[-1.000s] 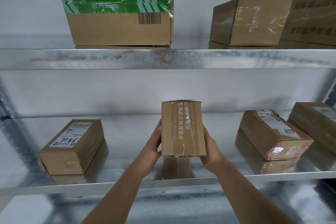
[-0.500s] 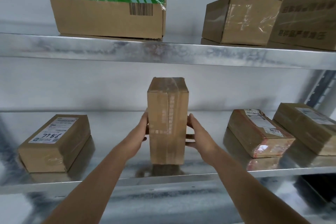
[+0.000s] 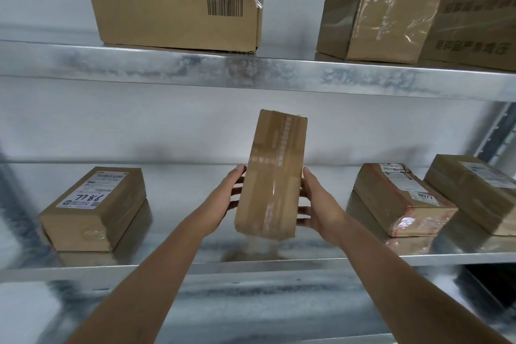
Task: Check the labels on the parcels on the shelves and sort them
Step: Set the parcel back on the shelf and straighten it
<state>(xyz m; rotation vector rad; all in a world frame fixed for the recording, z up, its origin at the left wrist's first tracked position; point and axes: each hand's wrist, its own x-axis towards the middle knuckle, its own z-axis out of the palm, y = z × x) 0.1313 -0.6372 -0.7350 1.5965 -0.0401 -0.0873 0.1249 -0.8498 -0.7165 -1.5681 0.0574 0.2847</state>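
Both hands, left hand and right hand, clasp the parcel between them, long axis upright, just above the lower shelf.

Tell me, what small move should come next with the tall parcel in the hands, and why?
Probably turn the tall parcel further: the face shown carries only tape, no shipping label. The left hand and right hand hold its sides, and it hangs tilted above the lower shelf.

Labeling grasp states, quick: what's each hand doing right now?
Left hand: holding the tall parcel, fingers on its left side.
Right hand: holding the same parcel's right side.
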